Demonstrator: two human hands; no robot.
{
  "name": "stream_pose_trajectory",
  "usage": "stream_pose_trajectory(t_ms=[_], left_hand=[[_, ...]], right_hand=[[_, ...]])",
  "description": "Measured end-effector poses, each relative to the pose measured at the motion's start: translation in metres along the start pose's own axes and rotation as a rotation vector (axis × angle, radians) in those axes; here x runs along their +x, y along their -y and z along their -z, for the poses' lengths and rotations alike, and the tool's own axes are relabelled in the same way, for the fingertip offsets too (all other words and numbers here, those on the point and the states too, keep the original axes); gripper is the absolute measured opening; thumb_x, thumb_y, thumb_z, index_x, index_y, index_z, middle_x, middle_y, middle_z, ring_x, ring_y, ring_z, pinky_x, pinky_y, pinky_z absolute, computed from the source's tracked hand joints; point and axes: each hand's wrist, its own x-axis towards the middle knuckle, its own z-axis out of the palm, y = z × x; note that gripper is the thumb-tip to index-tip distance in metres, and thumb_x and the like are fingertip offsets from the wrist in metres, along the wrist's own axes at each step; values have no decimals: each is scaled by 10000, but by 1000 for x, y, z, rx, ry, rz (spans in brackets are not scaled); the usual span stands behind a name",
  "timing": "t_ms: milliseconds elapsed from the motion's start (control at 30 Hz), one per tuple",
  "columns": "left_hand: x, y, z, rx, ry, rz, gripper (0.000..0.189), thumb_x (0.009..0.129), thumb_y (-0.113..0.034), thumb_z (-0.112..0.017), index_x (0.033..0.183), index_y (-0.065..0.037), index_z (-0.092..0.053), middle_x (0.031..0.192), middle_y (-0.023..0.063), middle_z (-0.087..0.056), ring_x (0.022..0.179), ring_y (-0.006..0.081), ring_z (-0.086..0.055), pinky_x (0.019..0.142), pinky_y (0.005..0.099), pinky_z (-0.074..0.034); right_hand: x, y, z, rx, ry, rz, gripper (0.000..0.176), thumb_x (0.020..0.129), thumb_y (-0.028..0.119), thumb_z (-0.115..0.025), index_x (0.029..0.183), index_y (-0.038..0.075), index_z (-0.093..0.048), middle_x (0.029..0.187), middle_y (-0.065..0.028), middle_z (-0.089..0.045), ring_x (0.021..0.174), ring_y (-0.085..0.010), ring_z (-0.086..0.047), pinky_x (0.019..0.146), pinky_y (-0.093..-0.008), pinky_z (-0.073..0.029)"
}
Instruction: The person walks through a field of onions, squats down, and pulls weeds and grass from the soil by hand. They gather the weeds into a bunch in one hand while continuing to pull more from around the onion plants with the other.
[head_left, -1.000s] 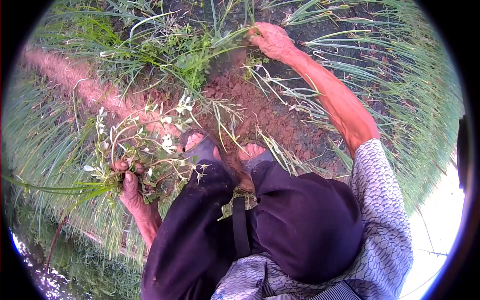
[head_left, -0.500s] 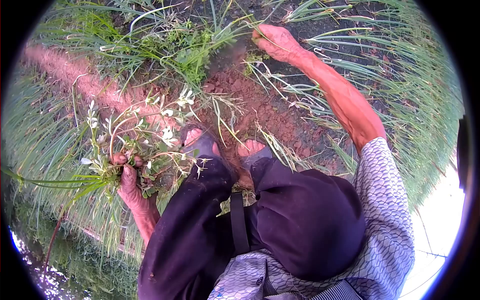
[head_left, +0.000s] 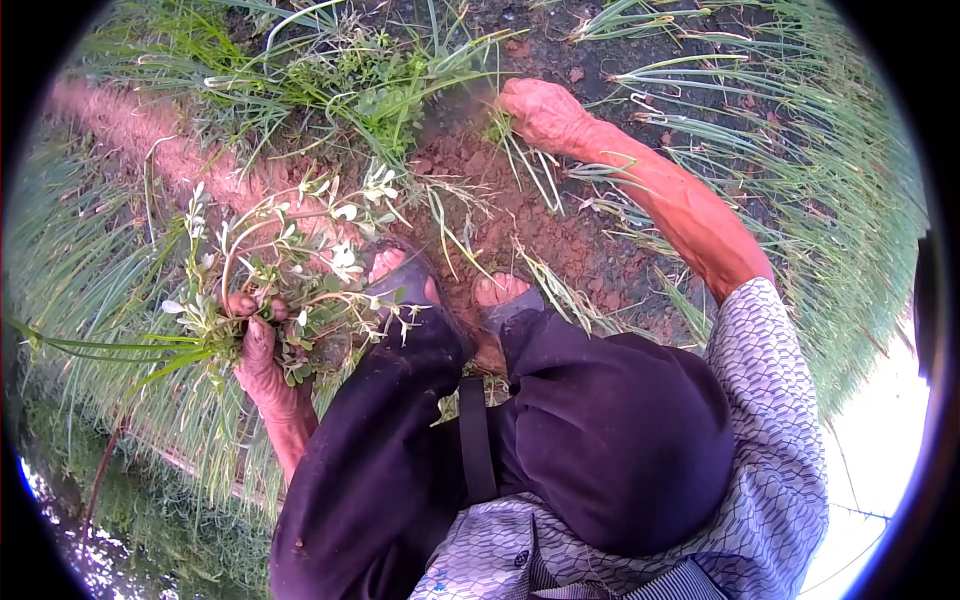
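Note:
My left hand (head_left: 268, 365) is closed round a leafy bunch of pulled weeds (head_left: 285, 245), with pale-leaved stems spreading up and right and long grass blades sticking out to the left. My right hand (head_left: 545, 115) reaches forward over the soil, its fingers curled down at a small green weed (head_left: 497, 128). The fingertips are partly hidden, but the weed's leaves show beside them, and thin onion-like stalks (head_left: 535, 175) hang just below. Close by on the left grows a thick patch of grass and low leafy weeds (head_left: 385, 105).
Bare reddish soil (head_left: 540, 240) lies in front of my feet (head_left: 500, 290). Rows of onion-like plants (head_left: 790, 150) stand on the right and more (head_left: 80, 240) on the left. Uprooted stalks (head_left: 555, 285) lie near my right foot. A soil ridge (head_left: 150, 130) runs at the upper left.
My right hand has moved down and slightly left onto the small weed, and the stalks under it have shifted. My left hand keeps its bunch, almost still.

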Motion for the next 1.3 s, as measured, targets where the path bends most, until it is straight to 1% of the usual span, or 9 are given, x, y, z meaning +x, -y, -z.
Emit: stream_pose_trajectory(t_ms=[167,300,400,500,633,733,833,1067,1300], left_hand=[[-5,0,-5,-12,-56,25,299,868,-253,-686,1061,-156,-479,906,34,-508,782,131,-532,693,313,-538],[-6,-2,-6,-47,-36,42,290,871,-245,-681,1063,-150,-486,911,40,-518,787,132,-534,695,310,-537],[-6,-2,-13,-67,-135,39,435,751,-219,-798,1051,-132,-494,945,-20,-509,856,143,-553,638,242,-517],[-4,-1,-5,-32,-51,5,281,880,-233,-672,1077,-152,-489,917,39,-521,785,124,-531,673,281,-526],[-3,0,-3,-15,-35,-3,286,880,-239,-671,1085,-157,-489,919,40,-522,785,122,-530,663,266,-520],[-3,3,0,-18,-33,2,286,880,-243,-671,1083,-160,-487,923,37,-516,792,127,-529,679,279,-524],[-3,1,-7,-60,-124,23,425,769,-211,-782,1058,-122,-483,979,-23,-491,882,154,-531,720,268,-503],[-2,0,2,-46,-6,-6,284,886,-250,-665,1076,-162,-474,933,32,-494,806,134,-531,702,308,-533],[-2,4,16,-74,-4,-58,292,891,-243,-659,1099,-163,-470,943,36,-502,775,138,-540,671,296,-534]], right_hand=[[-3,7,2,-60,5,-85,280,714,72,-599,994,69,-594,854,-126,-561,835,-331,-592,723,-438,-503],[-2,11,0,-90,-70,20,327,683,53,-605,1010,74,-592,861,-119,-559,821,-318,-600,719,-423,-515],[1,6,-5,-170,-79,91,315,671,47,-605,985,46,-576,859,-130,-556,817,-316,-605,703,-409,-526],[3,6,-4,-244,-28,151,228,694,63,-587,909,2,-540,841,-156,-552,802,-316,-615,664,-396,-535],[5,6,-5,-273,-17,231,203,725,72,-555,913,-1,-533,827,-155,-556,751,-309,-624,632,-391,-539],[5,8,-7,-281,0,219,215,726,79,-557,924,-2,-529,823,-152,-556,738,-302,-627,601,-382,-545],[6,8,-8,-317,12,191,215,742,85,-551,937,-1,-520,816,-151,-552,725,-296,-629,576,-376,-548],[5,11,-11,-321,-60,109,183,771,85,-539,932,6,-502,810,-151,-531,702,-299,-624,559,-379,-545],[5,7,-17,-344,-92,1,163,778,67,-543,918,18,-474,807,-162,-513,679,-321,-615,551,-405,-538]])
